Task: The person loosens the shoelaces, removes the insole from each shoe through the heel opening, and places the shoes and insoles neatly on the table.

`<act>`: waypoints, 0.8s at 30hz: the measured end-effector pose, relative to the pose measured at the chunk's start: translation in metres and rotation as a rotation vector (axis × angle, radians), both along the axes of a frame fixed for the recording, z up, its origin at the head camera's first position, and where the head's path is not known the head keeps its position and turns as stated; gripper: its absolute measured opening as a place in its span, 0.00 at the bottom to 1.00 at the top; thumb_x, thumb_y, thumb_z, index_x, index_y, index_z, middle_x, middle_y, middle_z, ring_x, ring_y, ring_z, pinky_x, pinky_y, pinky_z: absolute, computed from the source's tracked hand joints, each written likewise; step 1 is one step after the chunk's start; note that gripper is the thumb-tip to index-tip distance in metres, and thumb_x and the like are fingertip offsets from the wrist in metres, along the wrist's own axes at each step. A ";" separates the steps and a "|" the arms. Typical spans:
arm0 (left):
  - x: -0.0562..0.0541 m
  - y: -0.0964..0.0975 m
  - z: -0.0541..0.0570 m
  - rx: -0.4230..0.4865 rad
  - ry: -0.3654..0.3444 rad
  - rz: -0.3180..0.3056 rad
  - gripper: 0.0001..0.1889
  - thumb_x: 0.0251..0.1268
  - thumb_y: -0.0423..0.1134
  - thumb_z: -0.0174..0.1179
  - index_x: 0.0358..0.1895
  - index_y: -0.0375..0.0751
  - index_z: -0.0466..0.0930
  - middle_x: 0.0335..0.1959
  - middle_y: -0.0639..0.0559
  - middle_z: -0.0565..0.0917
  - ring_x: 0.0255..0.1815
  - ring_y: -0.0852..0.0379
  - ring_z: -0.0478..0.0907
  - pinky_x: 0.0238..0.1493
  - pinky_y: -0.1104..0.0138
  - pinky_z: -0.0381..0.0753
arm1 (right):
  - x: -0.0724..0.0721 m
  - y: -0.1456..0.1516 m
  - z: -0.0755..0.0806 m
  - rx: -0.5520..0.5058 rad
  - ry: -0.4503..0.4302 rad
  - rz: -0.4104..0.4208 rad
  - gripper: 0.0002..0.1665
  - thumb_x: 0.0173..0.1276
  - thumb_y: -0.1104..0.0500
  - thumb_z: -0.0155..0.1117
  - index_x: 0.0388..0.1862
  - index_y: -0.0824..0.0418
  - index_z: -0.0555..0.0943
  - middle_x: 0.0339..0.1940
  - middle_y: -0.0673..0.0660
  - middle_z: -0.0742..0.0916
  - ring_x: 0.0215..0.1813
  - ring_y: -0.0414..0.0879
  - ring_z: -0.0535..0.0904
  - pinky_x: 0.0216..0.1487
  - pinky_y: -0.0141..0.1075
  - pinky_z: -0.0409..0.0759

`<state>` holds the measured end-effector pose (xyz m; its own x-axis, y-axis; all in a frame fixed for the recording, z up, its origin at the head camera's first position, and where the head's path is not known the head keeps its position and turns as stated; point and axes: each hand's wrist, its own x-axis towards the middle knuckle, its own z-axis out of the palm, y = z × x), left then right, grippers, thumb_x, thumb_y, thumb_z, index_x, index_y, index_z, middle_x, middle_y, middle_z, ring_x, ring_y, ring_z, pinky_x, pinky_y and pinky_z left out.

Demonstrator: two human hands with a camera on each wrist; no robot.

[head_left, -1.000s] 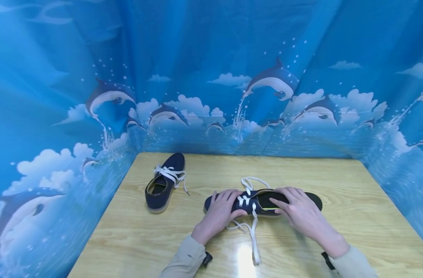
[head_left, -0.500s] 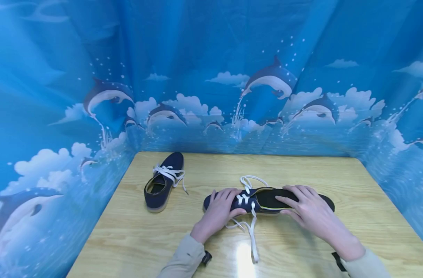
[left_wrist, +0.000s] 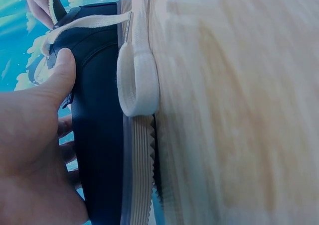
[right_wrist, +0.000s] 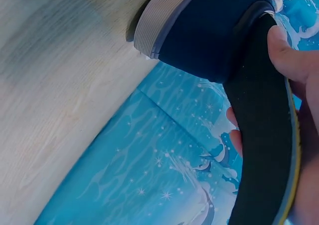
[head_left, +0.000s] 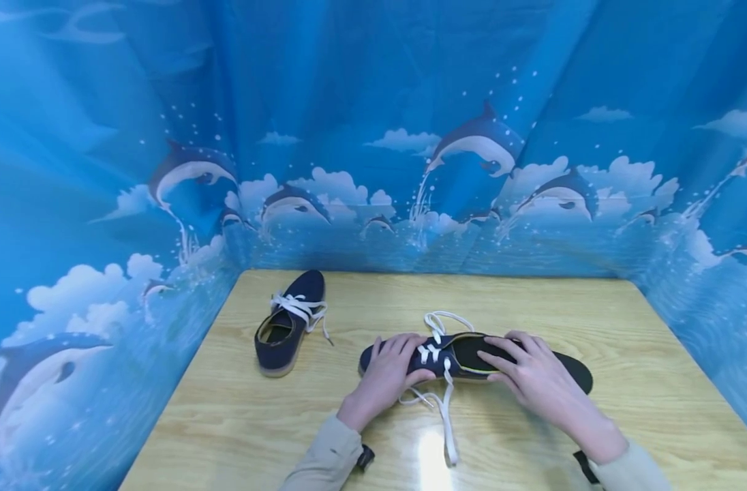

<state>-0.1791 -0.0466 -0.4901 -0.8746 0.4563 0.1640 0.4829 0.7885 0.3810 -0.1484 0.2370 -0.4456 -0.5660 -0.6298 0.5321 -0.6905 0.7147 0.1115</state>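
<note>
This looks like a small screened-off booth, a staged work spot more than a furnished room. A blue sheet (head_left: 361, 61), printed with leaping dolphins (head_left: 484, 129), clouds (head_left: 404, 140) and sea spray, hangs in creases behind the counter (head_left: 226, 409) and along its left and right sides, turning at its two far corners. The counter has a pale wood-grain top, with bright glare (head_left: 433, 453) on its near part. What lies beyond the sheet is hidden.
</note>
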 end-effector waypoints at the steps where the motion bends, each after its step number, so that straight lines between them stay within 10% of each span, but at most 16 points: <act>1: 0.000 0.000 0.000 0.001 -0.003 0.001 0.40 0.67 0.71 0.46 0.76 0.53 0.65 0.73 0.52 0.70 0.76 0.48 0.64 0.75 0.34 0.53 | 0.000 0.001 0.000 -0.007 0.011 0.001 0.34 0.82 0.38 0.38 0.55 0.55 0.88 0.58 0.59 0.86 0.54 0.62 0.78 0.51 0.57 0.78; 24: -0.001 -0.001 -0.002 0.016 -0.004 -0.001 0.40 0.67 0.71 0.46 0.76 0.52 0.65 0.74 0.51 0.70 0.76 0.47 0.64 0.74 0.33 0.53 | 0.007 0.019 0.016 -0.247 0.231 -0.169 0.28 0.82 0.42 0.46 0.56 0.55 0.87 0.55 0.65 0.86 0.51 0.71 0.76 0.42 0.62 0.75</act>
<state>-0.1805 -0.0473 -0.4918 -0.8749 0.4541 0.1682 0.4818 0.7818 0.3957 -0.1415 0.2564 -0.4300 -0.4985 -0.3746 0.7818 -0.5373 0.8412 0.0605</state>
